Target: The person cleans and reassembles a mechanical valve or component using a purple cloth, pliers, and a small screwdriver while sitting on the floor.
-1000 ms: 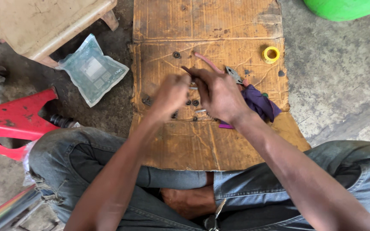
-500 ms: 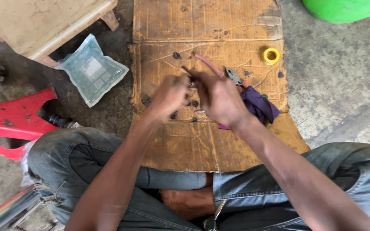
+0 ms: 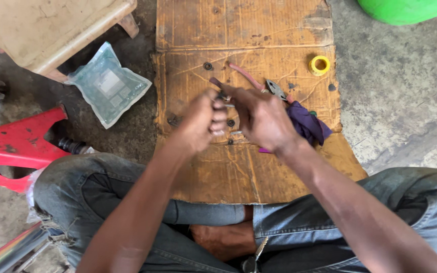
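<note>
Head view: left hand (image 3: 203,119) curled into a fist and right hand (image 3: 261,117) with fingers pinched meet over the middle of the cardboard sheet (image 3: 244,172), both gripping a small dark part (image 3: 216,83) (too small to identify), likely braced together for control. Pliers (image 3: 275,89) with reddish handles, purple cloth (image 3: 307,124) and yellow tape roll (image 3: 319,65) lie on the cardboard's right side, within reach.

Rough grey concrete floor (image 3: 400,101) under flat daylight. Worn cardboard sheet (image 3: 238,30) spread across it. Beige stool (image 3: 51,30) top left, red metal frame (image 3: 16,146) at left, something bright green (image 3: 405,9) top right.
</note>
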